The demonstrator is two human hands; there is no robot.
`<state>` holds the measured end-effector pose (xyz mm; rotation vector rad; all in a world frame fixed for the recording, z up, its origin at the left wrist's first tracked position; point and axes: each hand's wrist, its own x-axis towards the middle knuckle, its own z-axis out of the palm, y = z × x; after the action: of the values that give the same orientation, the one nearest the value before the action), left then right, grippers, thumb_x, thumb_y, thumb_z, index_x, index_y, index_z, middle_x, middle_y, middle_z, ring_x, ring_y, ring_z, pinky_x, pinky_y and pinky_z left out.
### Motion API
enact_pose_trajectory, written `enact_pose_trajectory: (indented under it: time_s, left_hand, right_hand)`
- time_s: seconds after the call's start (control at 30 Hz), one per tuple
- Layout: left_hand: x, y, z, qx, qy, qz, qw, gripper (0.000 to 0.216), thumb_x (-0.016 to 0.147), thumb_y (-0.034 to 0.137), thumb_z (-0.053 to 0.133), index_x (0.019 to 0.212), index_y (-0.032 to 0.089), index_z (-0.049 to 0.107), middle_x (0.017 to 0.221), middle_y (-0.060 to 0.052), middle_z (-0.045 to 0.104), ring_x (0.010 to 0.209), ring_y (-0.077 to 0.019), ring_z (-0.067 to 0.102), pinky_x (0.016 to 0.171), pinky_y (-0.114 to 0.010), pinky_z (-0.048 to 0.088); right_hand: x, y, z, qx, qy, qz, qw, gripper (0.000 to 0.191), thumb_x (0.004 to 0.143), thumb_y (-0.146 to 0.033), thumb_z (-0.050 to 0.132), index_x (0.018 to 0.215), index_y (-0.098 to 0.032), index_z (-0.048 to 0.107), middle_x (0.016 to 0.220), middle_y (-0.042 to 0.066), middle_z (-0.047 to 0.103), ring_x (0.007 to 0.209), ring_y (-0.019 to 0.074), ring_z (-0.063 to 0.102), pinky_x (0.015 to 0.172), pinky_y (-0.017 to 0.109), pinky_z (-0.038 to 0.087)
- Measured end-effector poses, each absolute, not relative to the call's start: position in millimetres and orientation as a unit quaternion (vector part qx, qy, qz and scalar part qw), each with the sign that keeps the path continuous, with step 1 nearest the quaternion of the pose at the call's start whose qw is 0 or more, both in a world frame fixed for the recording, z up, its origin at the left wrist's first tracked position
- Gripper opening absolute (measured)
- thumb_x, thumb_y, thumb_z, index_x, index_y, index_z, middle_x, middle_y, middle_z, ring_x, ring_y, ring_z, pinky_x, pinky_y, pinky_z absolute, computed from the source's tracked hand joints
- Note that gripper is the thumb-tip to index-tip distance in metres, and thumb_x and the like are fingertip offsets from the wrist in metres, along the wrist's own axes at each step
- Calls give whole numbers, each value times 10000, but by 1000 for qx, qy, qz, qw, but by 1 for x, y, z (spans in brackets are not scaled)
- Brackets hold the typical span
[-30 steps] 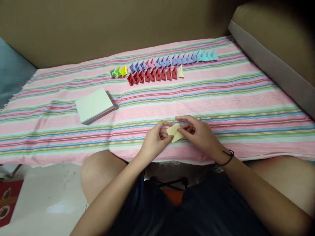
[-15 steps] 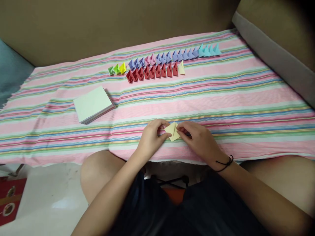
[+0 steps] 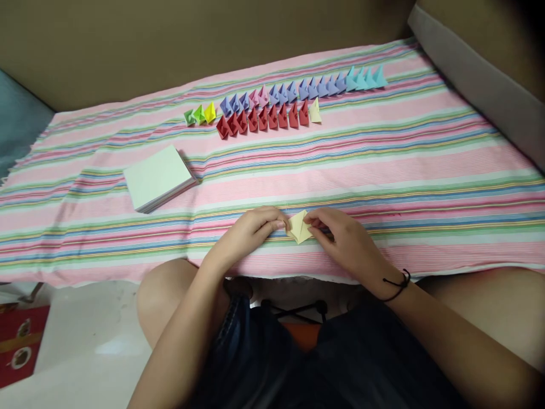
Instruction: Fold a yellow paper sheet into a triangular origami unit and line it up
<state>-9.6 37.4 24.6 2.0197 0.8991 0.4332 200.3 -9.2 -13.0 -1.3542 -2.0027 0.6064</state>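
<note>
A small pale yellow folded paper piece (image 3: 299, 226) lies on the striped cloth near its front edge. My left hand (image 3: 249, 230) presses its fingertips on the piece's left edge, fingers drawn together. My right hand (image 3: 344, 238) pinches the right side of the same piece; a black band circles that wrist. Both hands rest on the cloth.
A stack of white square sheets (image 3: 158, 177) lies to the left. Far back stand two rows of folded paper pieces: green and yellow, purple, pink and light blue (image 3: 298, 91), with red ones (image 3: 261, 120) and one pale yellow in front. The striped cloth (image 3: 426, 170) meets a cushion on the right.
The yellow piece has been folded smaller and lowered flat onto the cloth. My left hand has shifted left and flattened beside it. The view has tilted slightly.
</note>
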Motion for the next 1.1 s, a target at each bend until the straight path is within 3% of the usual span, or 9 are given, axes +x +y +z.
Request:
enact_pose_trajectory:
  time_s: [0.27, 0.5, 0.67, 0.93, 1.1]
  left_hand:
    - [-12, 40, 22, 870, 303, 129, 367, 230, 941, 220, 421, 841, 197, 627, 945, -45, 655, 1003, -193, 568, 940, -320, 397]
    - [-3, 34, 16, 842, 368, 175, 354, 48, 869, 238, 571, 879, 196, 593, 876, -23, 610, 824, -171, 566, 757, -286, 433]
    - [3, 28, 9, 826, 409, 214, 323, 139, 825, 271, 648, 849, 185, 542, 814, -2, 518, 690, -136, 510, 638, -249, 411]
    - [0, 1, 0, 824, 427, 272, 255, 220, 807, 293, 682, 976, 181, 595, 1015, -79, 612, 929, -202, 592, 787, -311, 486]
    - [8, -21, -4, 750, 497, 366, 236, 103, 856, 206, 610, 956, 199, 637, 1059, -79, 616, 984, -191, 602, 844, -330, 495]
  right_hand:
    - [197, -10, -20, -454, -812, 173, 323, 365, 829, -21, 452, 1017, -225, 688, 953, 76, 598, 896, 219, 546, 771, 371, 464]
    - [196, -10, -20, -459, -810, 171, 324, 371, 824, -33, 478, 1019, -249, 707, 943, 69, 590, 886, 219, 544, 766, 380, 463]
    - [196, -9, -22, -457, -808, 177, 327, 364, 829, -49, 490, 1034, -259, 706, 943, 63, 591, 882, 215, 547, 763, 376, 464]
    - [195, -9, -21, -460, -804, 162, 339, 286, 860, -109, 496, 1002, -228, 713, 930, 70, 607, 853, 213, 548, 766, 386, 458]
    - [193, -10, -20, -464, -804, 158, 336, 260, 874, -134, 496, 992, -220, 712, 912, 70, 609, 834, 209, 545, 764, 386, 457]
